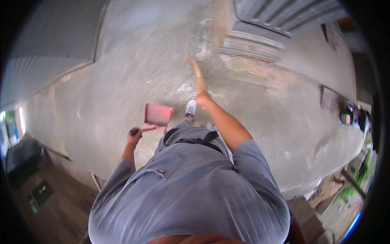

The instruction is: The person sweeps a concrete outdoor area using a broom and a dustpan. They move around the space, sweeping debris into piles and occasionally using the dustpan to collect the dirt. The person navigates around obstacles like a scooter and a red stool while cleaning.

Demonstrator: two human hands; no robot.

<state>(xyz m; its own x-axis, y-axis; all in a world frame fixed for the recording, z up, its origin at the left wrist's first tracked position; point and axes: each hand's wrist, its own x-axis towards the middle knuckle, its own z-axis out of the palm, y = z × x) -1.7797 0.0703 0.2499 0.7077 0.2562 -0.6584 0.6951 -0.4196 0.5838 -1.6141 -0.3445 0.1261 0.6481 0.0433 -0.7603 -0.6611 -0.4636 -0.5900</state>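
Note:
My left hand [133, 139] is closed round the dark-ended handle of a red dustpan [158, 116], whose pan is to the right of the hand, beside my foot. In front of me my right hand [204, 100] grips a long, tan, slightly curved hand broom [198, 75]. It points forward, away from my body, and motion blurs its far end. Whether that end touches the ground cannot be made out. Any sweepings in the pan are too blurred to tell.
Grey concrete ground [134, 73] spreads around me. A grey corrugated wall [48, 44] rises at the far left, and a stepped structure with ribbed metal [260, 28] stands at the far right. One white-and-grey shoe [191, 108] shows ahead of me. Dark objects [357, 118] lie at the right edge.

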